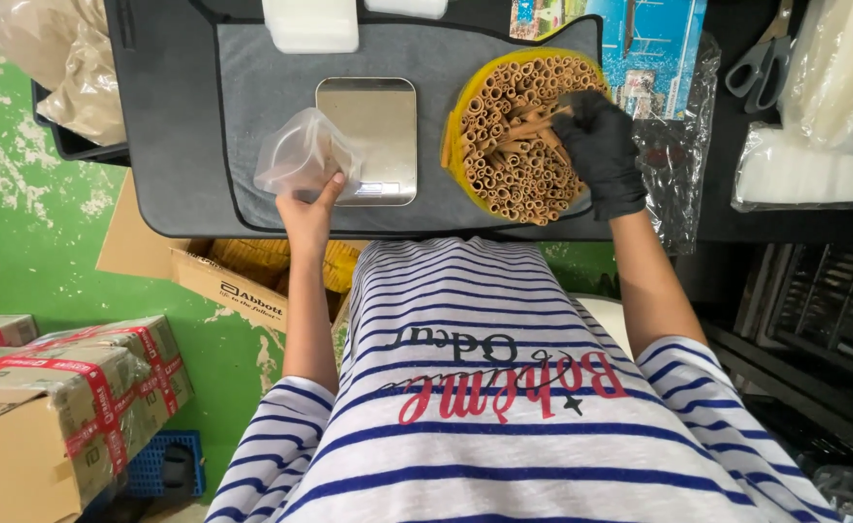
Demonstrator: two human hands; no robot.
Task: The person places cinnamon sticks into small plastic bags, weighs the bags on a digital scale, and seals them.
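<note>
My left hand (308,211) is bare and pinches the edge of a small clear plastic bag (296,155), held open just left of a metal weighing scale (368,136). My right hand (599,150) wears a black glove and grips a few brown cinnamon sticks (533,124) lifted from a yellow bag (457,126) packed with many upright sticks (514,174). Both rest on a grey mat (252,97) on a dark table.
White plastic containers (310,24) sit at the mat's far edge. Scissors (761,63) and clear plastic bags (814,165) lie to the right. Taped cardboard boxes (59,397) stand on the green floor at left, and an open carton (213,271) sits under the table.
</note>
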